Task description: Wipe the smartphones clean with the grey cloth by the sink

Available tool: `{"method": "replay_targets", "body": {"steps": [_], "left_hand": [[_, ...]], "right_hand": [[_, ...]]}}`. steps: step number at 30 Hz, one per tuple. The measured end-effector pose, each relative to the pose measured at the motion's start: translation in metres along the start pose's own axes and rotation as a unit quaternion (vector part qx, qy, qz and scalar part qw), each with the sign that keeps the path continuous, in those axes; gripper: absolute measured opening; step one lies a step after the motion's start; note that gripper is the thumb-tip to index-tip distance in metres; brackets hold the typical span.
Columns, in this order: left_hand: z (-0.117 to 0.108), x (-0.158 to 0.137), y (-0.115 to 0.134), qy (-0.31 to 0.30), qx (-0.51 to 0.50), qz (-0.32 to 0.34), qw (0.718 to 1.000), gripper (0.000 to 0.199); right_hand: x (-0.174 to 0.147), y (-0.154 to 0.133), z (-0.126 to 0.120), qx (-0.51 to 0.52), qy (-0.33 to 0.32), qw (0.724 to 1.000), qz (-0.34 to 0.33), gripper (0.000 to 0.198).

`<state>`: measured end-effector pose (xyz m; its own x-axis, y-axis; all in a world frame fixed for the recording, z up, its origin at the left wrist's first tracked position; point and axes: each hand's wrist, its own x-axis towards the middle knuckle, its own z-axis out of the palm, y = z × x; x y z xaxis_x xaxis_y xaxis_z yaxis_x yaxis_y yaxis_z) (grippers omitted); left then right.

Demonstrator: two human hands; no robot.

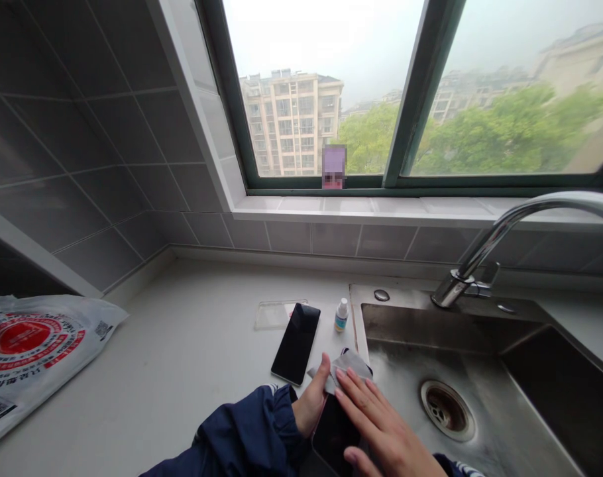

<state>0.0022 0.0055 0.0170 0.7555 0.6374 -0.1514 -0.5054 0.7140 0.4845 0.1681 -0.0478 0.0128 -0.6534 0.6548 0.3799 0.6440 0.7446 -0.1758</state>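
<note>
My left hand (310,403) is closed round the edge of a black smartphone (334,434), its thumb pointing up along the side. A thin grey cloth (350,363) drapes over the phone's far end. Pressing that cloth against the screen are the nearly straight fingers of my right hand (381,421); its thumb sits near the phone's lower right. Just beyond my left hand, a second black phone (296,343) lies face up on the counter. It partly covers a clear phone case (272,315). A small white-capped bottle (340,318) stands upright beside the sink edge.
To the right is a steel sink (391,361) with a drain (446,409) and a curved chrome faucet (500,238). A white plastic bag with red print (38,351) rests at the far left of the white counter (182,364). Behind, a window sill (301,207) runs below the window.
</note>
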Motion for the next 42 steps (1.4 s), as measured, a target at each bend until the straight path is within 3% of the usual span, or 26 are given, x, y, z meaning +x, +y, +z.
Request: {"method": "replay_targets", "body": {"steps": [18,27,42], "left_hand": [[-0.004,-0.002,-0.002,-0.015,-0.001,-0.006,1.0,0.068],[-0.019,0.001,-0.008,-0.001,-0.018,-0.023,1.0,0.071],[-0.011,-0.004,-0.002,0.013,0.022,-0.033,0.999,0.067]], "right_hand": [[0.0,0.003,-0.002,-0.009,-0.011,1.0,-0.003,0.062],[0.0,0.003,-0.001,-0.028,-0.017,0.999,-0.005,0.062],[0.0,0.002,0.0,-0.026,-0.009,1.0,0.004,0.063]]}}
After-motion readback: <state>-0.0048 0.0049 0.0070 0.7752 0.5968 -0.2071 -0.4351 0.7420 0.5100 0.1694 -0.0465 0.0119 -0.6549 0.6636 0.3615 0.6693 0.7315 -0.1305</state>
